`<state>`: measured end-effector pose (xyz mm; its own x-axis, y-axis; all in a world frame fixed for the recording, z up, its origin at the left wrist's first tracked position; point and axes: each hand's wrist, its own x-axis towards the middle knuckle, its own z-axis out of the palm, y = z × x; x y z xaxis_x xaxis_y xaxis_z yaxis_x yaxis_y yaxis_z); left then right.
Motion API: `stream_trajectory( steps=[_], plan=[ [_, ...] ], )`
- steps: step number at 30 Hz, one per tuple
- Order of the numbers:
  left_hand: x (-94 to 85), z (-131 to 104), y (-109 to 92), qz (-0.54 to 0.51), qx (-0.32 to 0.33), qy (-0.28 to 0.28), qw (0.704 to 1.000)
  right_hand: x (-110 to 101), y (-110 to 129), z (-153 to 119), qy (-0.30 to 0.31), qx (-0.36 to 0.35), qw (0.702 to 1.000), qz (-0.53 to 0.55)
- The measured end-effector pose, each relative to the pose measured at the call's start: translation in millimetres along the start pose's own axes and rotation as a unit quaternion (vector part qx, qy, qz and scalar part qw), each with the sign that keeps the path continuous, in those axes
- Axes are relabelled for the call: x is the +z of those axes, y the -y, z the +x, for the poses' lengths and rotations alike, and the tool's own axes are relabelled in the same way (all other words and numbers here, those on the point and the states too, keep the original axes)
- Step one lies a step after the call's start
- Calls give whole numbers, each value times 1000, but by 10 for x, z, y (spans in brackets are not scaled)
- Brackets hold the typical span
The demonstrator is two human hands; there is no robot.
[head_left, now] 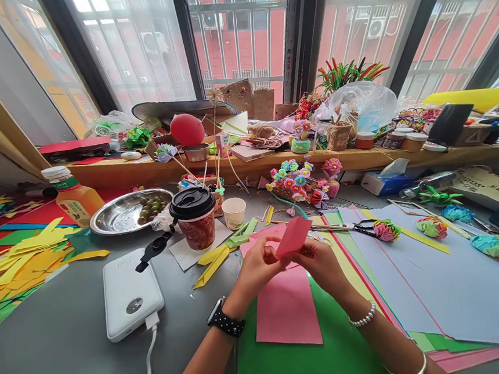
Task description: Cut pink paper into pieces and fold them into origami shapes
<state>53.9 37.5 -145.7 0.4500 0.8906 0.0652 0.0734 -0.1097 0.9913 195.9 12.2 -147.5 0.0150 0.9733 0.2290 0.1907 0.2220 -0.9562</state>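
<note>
A small folded piece of pink paper [294, 235] is held up between both hands at the middle of the view. My left hand [260, 264] pinches its lower left edge, thumb and fingers closed. On the opposite side my right hand [319, 260] grips the lower right edge with thumb and forefinger. Below them a flat pink paper sheet [288, 317] lies on a green sheet [274, 371]. Part of another pink sheet shows behind the hands. Scissors [358, 227] with black handles rest just beyond my right hand.
To the left are a white power bank [131, 290] with a cable, a lidded paper cup [194, 224], a small white cup [234, 213], a metal plate [108, 222] of fruit, a juice bottle [73, 199] and yellow paper strips [37, 252]. Large white sheets [440, 275] and folded paper flowers [431, 227] lie right.
</note>
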Motion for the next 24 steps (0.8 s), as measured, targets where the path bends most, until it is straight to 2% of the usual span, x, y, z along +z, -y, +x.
stream_trajectory(
  steps=[6,10,17,21,24],
  plan=[
    [9,3,7,10,8,15,1000,-13,12,2,6,22,999,31],
    [6,0,-7,-23,-15,30,999,-45,5,9,5,16,999,36],
    [12,6,10,-91,-39,77,992,-142,-55,68,-72,10,996,47],
    [22,-6,22,-77,-39,107,991,-166,-69,86,-71,14,993,89],
    [24,-18,25,-18,-30,122,992,-152,-64,76,-62,3,994,90]
  ],
)
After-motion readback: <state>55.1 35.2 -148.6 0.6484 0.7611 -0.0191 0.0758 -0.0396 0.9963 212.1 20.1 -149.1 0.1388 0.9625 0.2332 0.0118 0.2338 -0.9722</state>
